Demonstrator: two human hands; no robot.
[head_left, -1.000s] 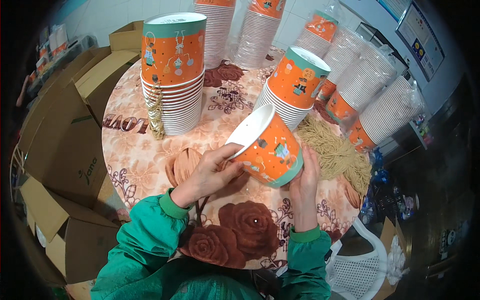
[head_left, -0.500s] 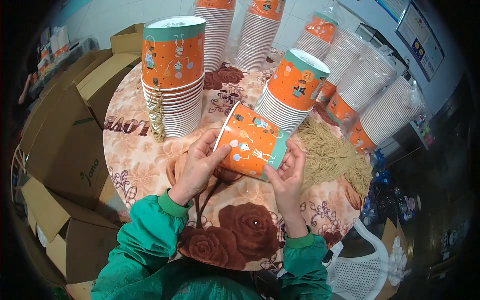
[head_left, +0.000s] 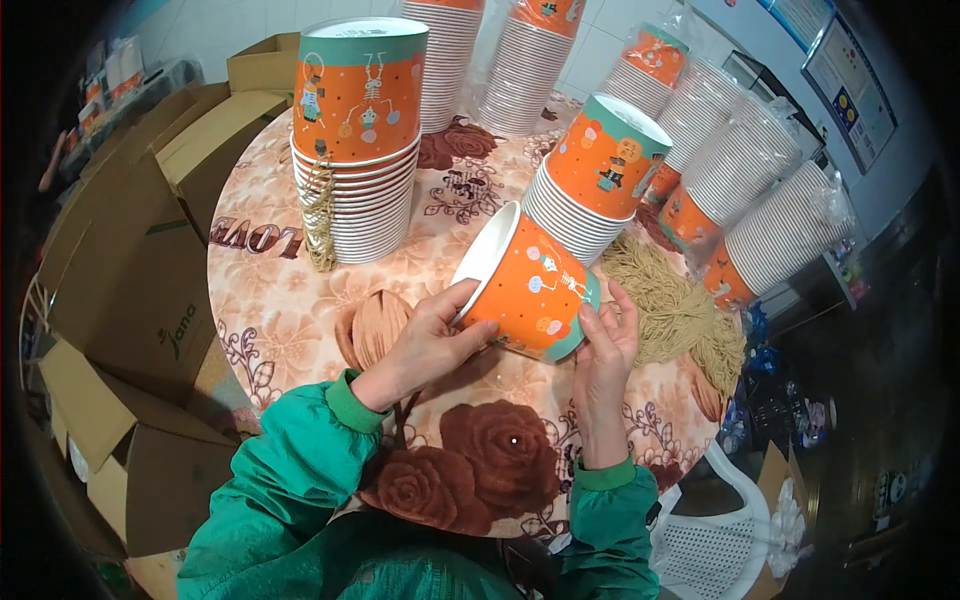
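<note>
Above the middle of the table I hold an orange and green paper bucket [head_left: 535, 290] printed with skeleton figures. It lies tilted on its side, its white rim toward the left and part of the white inside showing. My left hand [head_left: 435, 345] grips the rim end, thumb on the outer wall. My right hand [head_left: 605, 340] holds the green base end, thumb against the wall. Just beyond stands a stack of upside-down paper buckets [head_left: 605, 165]. A taller stack [head_left: 358, 140] is at the left, with strands of tan cord [head_left: 319, 220] hanging down its side.
A heap of tan cord [head_left: 660, 300] lies right of my right hand. Plastic-wrapped bucket stacks [head_left: 745, 150] line the table's far right. Open cardboard boxes [head_left: 130, 260] stand at the left. A white plastic chair [head_left: 720, 545] is at the lower right of the round, flower-patterned table [head_left: 280, 340].
Both hands have shifted slightly right with the paper bucket. It has been turned, so its white inside now shows and the printed skeleton sits nearer my right hand.
</note>
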